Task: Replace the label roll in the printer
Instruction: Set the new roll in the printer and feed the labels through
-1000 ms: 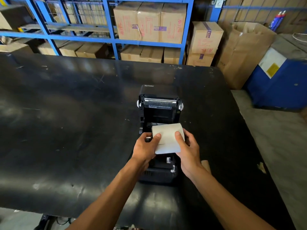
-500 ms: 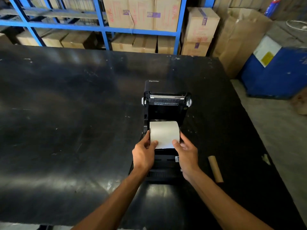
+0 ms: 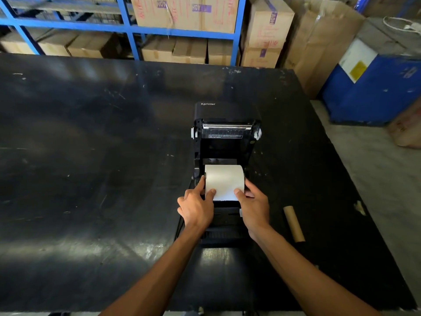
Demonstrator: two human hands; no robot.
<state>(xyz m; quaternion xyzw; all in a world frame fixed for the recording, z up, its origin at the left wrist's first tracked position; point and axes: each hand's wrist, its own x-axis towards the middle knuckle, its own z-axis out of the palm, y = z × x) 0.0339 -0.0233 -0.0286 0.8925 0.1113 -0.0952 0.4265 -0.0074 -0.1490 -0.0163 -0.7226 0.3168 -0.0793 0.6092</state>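
A black label printer [image 3: 225,142] stands on the black table [image 3: 91,179] with its lid swung up and back. A white label roll [image 3: 224,181] lies across the printer's open bay. My left hand [image 3: 196,207] grips the roll's left end, thumb on its front face. My right hand [image 3: 254,207] grips the right end the same way. The roll's lower part sits down between the bay's side walls. Both hands cover the printer's front section.
A bare brown cardboard core [image 3: 293,223] lies on the table right of the printer. Behind the table stand blue shelves [image 3: 127,30] with cardboard boxes [image 3: 266,30]. A blue bin [image 3: 373,87] sits on the floor at right, past the table's edge.
Both hands have lowered the white roll from above the printer down into the open bay and squared it up. The view has shifted closer and downward.
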